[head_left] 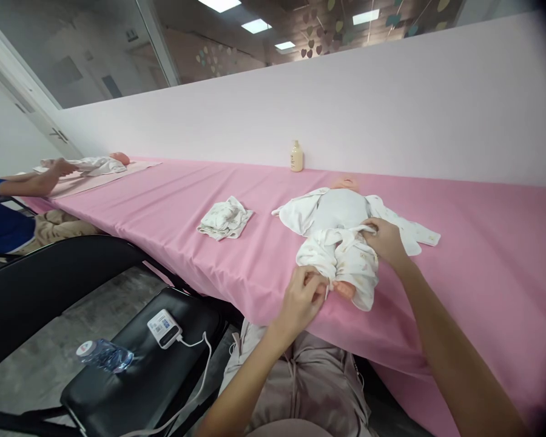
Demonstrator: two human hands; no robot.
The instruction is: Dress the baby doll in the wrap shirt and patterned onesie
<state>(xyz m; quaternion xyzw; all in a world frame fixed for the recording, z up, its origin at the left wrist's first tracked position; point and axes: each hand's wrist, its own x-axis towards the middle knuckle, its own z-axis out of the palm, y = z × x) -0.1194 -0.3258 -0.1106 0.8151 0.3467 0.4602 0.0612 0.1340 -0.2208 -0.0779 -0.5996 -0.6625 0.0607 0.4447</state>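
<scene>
A baby doll (346, 209) lies on its back on the pink-covered table, its head toward the wall. A white baby shirt (300, 212) is spread open under and around its torso, the sleeves out to both sides. White patterned baby pants (357, 264) are bunched over its legs, and one bare foot (344, 290) shows at a hem. My right hand (386, 240) is closed, pinching the waistband on the right. My left hand (303, 297) is closed with bent fingers at the left leg's hem, beside the foot; its fingertips are partly hidden.
A folded patterned cloth (225, 217) lies left of the doll. A pump bottle (296, 156) stands by the wall. On the black chair (131, 400) are a water bottle (104, 356) and a white cabled device (164, 328). Another person (9, 212) handles a second doll at far left.
</scene>
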